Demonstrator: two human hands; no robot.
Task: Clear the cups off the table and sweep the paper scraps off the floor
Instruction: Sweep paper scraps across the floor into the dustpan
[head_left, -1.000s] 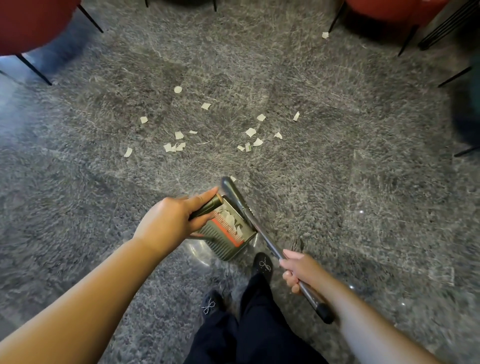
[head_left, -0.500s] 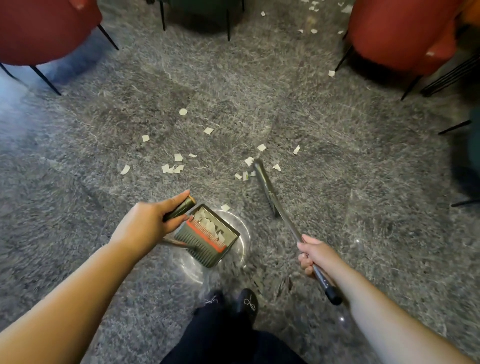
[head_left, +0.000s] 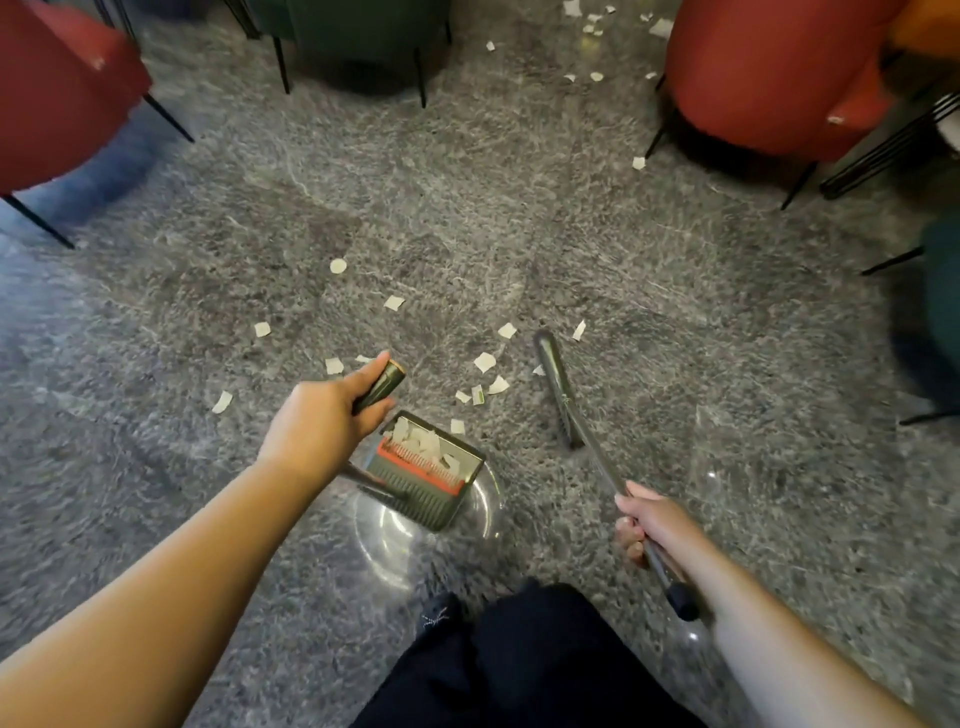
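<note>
Head view. Sweeping stage; no cups or bench in frame, so that half of the task can't be judged.

Risks: the dustpan (head_left: 426, 470) already carries scraps and is tilted on its long handle. If the left hand (head_left: 322, 421) tips it further, they likely spill back onto the floor (head_left: 519, 218). The pan sits near the feet, apart from the main scatter of paper scraps (head_left: 484, 362), so a long or fast stroke of the broom (head_left: 558, 387) could flick light pieces past the pan lip or sideways. One scrap (head_left: 457, 426) lies just beside the pan's far edge, easy to miss. More scraps (head_left: 638, 162) lie by the red chair (head_left: 769, 78) legs and further back, awkward to reach; the broom may knock the legs. Motion blur at the edges, so small pieces may go uncounted.

Fingers: left hand's fingers (head_left: 382, 408) curled tight round the top of the dustpan handle, thumb along it, no gap. Right hand (head_left: 652, 525) wrapped round the broom shaft near its upper end, fingers closed on it. Broom head rests on or just above the floor, right of the scrap cluster; contact unclear.
</note>
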